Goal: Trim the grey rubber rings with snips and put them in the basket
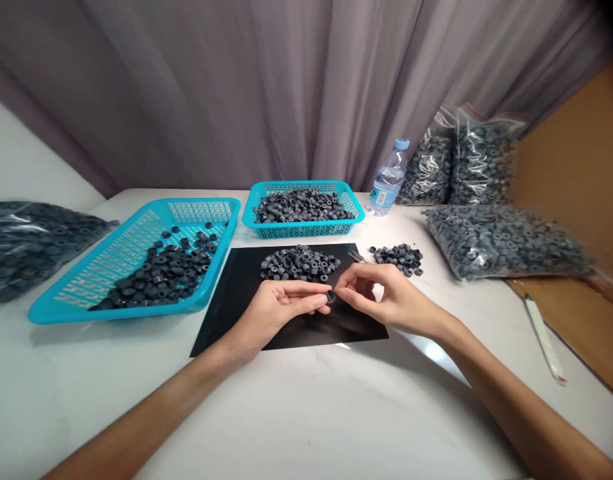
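Note:
My left hand [281, 307] pinches a small dark grey ring-shaped piece [330, 296] between thumb and fingers, its hollow end facing right. Just to the right, my right hand [381, 293] has thumb and forefinger closed together close beside that piece. Whatever those right fingertips hold, if anything, is too small to make out. Both hands are above a black mat [236, 293]. A heap of similar grey pieces [299, 263] lies on the mat behind them. Metal tool tips [356, 257] show behind my right hand, the rest hidden.
A blue basket [56, 310] of pieces stands at left, another blue basket [303, 232] at the back. A smaller pile [399, 259] lies right of the mat. Filled bags [501, 240] and a water bottle [387, 180] stand right; a white-handled tool [543, 340] lies near the edge.

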Demonstrator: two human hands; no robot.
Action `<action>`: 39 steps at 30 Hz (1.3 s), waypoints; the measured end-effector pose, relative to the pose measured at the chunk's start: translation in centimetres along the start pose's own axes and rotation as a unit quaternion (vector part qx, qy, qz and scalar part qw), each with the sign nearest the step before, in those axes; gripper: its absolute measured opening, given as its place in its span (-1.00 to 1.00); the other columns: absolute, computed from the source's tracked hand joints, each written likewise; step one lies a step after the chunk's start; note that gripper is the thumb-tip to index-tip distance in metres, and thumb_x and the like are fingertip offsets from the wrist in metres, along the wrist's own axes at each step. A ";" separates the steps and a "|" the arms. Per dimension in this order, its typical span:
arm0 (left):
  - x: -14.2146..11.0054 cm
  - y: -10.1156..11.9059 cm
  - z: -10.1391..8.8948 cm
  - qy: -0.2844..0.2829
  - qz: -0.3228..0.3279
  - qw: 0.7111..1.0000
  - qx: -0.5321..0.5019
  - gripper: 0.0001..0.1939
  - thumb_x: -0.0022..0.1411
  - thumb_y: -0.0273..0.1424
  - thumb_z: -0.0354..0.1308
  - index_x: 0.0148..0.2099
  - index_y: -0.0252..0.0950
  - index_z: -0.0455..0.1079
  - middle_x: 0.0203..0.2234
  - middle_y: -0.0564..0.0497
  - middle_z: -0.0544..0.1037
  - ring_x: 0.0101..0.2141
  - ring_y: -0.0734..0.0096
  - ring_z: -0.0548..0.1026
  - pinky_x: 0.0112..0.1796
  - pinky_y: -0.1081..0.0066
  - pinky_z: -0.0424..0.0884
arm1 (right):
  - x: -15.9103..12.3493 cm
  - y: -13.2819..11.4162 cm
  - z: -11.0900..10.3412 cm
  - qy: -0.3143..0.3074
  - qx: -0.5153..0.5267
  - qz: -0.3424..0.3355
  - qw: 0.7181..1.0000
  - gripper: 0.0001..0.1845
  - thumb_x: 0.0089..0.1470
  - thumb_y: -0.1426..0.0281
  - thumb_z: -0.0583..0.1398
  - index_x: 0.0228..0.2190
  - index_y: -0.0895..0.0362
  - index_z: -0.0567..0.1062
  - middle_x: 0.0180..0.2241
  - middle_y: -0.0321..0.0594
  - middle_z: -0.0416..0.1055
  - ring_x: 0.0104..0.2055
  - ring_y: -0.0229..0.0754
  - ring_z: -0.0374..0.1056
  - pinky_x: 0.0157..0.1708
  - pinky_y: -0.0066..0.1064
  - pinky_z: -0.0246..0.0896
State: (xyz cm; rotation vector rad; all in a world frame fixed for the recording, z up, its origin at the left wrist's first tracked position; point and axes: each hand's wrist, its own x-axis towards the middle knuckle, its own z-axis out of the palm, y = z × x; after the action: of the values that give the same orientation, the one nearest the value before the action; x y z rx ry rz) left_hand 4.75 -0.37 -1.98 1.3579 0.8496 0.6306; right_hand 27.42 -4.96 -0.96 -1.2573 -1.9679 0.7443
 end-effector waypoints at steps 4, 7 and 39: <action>0.0 -0.1 0.0 -0.010 0.017 1.000 0.006 -0.69 0.18 -0.32 0.39 -0.03 -0.27 0.65 -0.33 -0.05 0.74 -0.23 0.30 0.67 -0.06 0.38 0.51 | 0.0 0.0 0.3 -0.009 0.018 0.000 1.000 -0.79 0.26 0.25 0.22 -0.32 0.12 0.56 -0.50 -0.32 0.40 -0.49 -0.29 0.24 -0.48 -0.46 0.17; 0.0 -0.3 -0.1 -0.016 0.024 0.999 0.017 -0.70 0.20 -0.32 0.37 -0.02 -0.28 0.64 -0.31 -0.06 0.74 -0.21 0.27 0.67 -0.04 0.35 0.52 | 0.0 0.1 0.6 -0.019 0.018 0.004 1.000 -0.84 0.24 0.30 0.22 -0.33 0.12 0.56 -0.52 -0.35 0.39 -0.51 -0.31 0.24 -0.48 -0.47 0.16; -0.1 -0.4 0.5 0.019 0.018 1.000 -0.002 -0.86 0.21 -0.31 0.38 -0.23 -0.25 0.67 -0.42 0.01 0.70 -0.33 0.42 0.62 -0.25 0.50 0.44 | -0.2 -0.2 0.4 -0.018 0.023 0.004 1.000 -0.81 0.25 0.26 0.26 -0.27 0.13 0.58 -0.50 -0.36 0.39 -0.50 -0.33 0.24 -0.46 -0.48 0.17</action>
State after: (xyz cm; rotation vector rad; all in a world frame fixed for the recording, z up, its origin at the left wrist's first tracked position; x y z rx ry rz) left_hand 5.09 -0.81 -2.31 1.3639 0.8554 0.6885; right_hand 27.04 -5.22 -1.08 -1.2334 -1.9646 0.8176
